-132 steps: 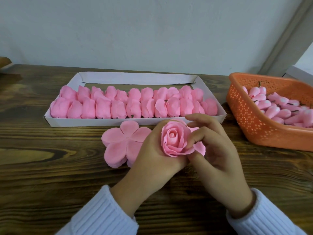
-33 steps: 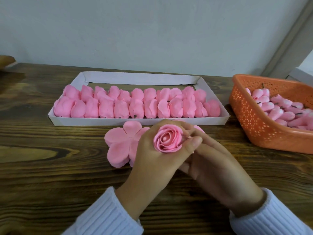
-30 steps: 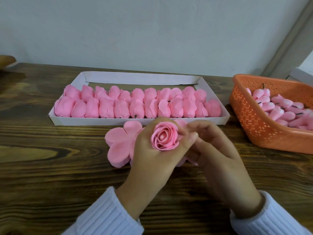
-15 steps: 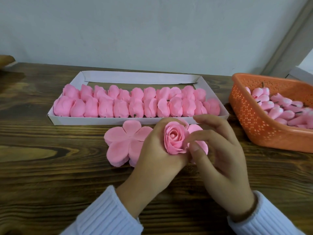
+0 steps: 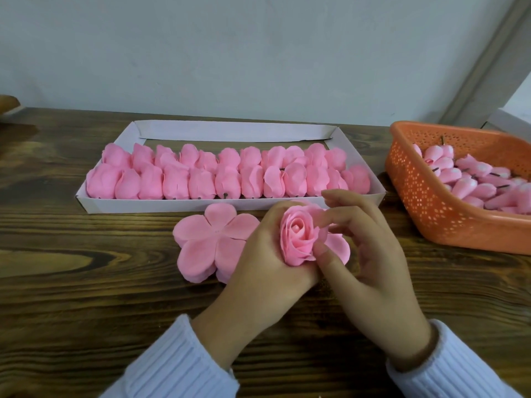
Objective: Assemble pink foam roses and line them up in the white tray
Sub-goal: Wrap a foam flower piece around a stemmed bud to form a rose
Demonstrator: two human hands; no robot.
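My left hand (image 5: pixel 267 262) grips a pink foam rose (image 5: pixel 298 239) from below, its spiral centre facing me. My right hand (image 5: pixel 370 259) pinches the rose's outer petals between thumb and forefinger on its right side. A loose outer petal (image 5: pixel 340 245) sticks out behind my right thumb. A flat stack of five-lobed pink petal layers (image 5: pixel 207 239) lies on the table just left of my left hand. Beyond it, the white tray (image 5: pixel 184 205) holds two rows of several finished pink roses (image 5: pixel 230 173).
An orange perforated basket (image 5: pixel 431 208) at the right holds several pink rose buds (image 5: pixel 474 182) with dark stems. The wooden table (image 5: pixel 86 282) runs back to a grey wall. The back strip of the tray holds no roses.
The rose was turned in my left hand. My right hand came up from under it to its right side, and its fingers now pinch the outer petals.
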